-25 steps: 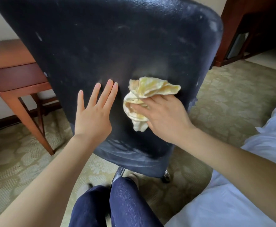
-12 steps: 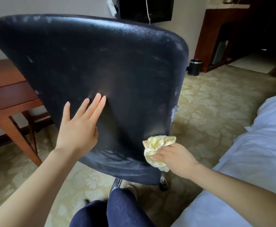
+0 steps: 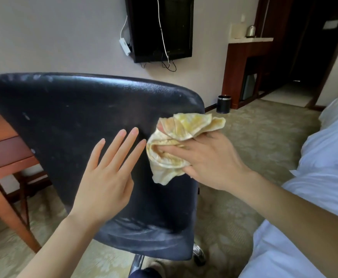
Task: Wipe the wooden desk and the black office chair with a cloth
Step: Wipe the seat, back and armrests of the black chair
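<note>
Left hand [image 3: 106,177]: flat — fingers straight on the chair [image 3: 84,121] back.
Right hand [image 3: 208,159]: grips the cloth [image 3: 176,145] — bunched against the chair's right side.
Desk [image 3: 5,149]: left, behind chair.

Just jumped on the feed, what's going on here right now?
A person is wiping the back of the black office chair. The right hand grips a bunched yellow cloth at the backrest's right side. The left hand lies flat on the backrest with straight fingers, apparently bracing it. The wooden desk stands beyond the chair on the left, with no hand on it.
</note>
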Demonstrator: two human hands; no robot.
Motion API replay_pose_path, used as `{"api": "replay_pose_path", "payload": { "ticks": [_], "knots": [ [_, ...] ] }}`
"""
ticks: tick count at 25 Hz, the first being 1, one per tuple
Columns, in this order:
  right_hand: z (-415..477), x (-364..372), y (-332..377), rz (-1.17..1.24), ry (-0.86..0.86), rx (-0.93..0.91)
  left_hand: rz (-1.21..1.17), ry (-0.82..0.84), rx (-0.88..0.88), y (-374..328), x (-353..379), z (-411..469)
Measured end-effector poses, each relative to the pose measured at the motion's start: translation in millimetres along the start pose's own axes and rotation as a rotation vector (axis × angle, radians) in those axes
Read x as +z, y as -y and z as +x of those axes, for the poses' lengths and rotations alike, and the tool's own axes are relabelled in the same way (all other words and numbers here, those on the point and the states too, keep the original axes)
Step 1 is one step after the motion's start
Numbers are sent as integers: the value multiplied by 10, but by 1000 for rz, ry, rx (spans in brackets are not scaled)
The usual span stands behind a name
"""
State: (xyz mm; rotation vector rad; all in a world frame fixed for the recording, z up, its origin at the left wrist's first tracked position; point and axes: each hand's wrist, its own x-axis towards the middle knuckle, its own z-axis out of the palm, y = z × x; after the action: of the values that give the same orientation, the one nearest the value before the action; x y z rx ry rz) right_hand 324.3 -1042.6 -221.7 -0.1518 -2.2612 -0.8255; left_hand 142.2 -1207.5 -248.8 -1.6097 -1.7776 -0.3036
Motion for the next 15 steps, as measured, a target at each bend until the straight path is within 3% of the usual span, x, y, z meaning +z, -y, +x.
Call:
{"api": "replay_pose_path", "payload": {
  "ticks": [5, 7, 15],
  "knots": [
    [481, -276, -154, -67, -73, -5, -51, -25, -105, -7, -164, 165],
    [606, -324, -181, 15, -100, 23, -80, 6, -151, -11, -192, 167],
    [333, -101, -1, 266, -343, 379, -212, 94, -205, -114, -89, -116]
  ]
}}
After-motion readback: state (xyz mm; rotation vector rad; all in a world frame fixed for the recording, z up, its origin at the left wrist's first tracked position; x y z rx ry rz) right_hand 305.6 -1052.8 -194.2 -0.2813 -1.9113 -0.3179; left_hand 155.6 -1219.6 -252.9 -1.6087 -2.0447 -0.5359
